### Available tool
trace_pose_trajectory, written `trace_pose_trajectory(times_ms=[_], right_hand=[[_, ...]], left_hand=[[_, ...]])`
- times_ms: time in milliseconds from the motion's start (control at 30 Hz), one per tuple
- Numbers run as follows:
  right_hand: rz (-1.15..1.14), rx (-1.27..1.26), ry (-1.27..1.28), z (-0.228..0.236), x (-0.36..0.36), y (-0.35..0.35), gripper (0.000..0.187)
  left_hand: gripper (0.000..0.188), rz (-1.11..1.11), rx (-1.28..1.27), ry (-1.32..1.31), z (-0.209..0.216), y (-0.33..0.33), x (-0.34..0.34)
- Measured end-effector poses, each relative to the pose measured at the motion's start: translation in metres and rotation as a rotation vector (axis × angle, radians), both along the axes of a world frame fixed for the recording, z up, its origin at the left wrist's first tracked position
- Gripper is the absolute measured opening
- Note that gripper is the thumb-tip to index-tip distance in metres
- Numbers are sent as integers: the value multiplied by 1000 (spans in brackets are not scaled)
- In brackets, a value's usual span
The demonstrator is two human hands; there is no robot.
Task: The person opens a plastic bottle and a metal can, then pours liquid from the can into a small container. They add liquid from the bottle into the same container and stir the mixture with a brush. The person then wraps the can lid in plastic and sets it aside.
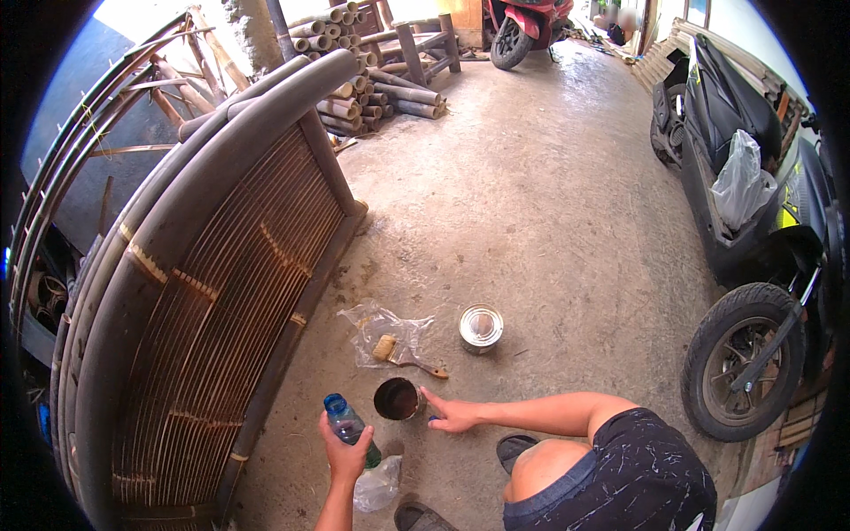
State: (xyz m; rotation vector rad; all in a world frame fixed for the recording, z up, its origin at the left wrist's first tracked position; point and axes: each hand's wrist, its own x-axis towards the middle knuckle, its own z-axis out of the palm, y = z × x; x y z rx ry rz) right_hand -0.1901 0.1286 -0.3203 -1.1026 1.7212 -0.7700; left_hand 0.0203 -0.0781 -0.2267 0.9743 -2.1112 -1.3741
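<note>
My left hand (345,450) is wrapped round a clear blue-green plastic bottle (348,425), its neck tilted up and away from me. Just right of the bottle stands an open dark tin can (397,400) with brown, dark liquid inside. My right hand (453,413) is at the can's right side, index finger stretched to its rim. A small blue piece, like a bottle cap, shows at the curled fingers of that hand. Beyond the can, a paintbrush (405,361) lies with its bristles on a crumpled clear plastic sheet (365,326).
A closed silver tin (481,328) stands beyond the can. On the left leans a large dark bamboo panel (235,310). A plastic bag (378,485) lies by my feet. A black scooter (744,354) is parked right; bamboo poles (354,106) and a red motorbike (522,26) are farther back.
</note>
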Motion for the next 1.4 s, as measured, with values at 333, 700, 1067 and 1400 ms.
trace_pose_trajectory(times_ms=[333,700,1067,1400], right_hand=[[13,77,3,10,0,-1,105],[-33,-66,80,-12,0,5,108],[11,121,79,-2,-4,9,112],[5,121,45,-5,-5,8,110]], left_hand=[[96,-10,-15,-48,6,3,-1],[96,-33,5,-14,-5,-1,-6],[101,-9,39,-118,14,2,0],[104,-43,36,-143,22,0,3]])
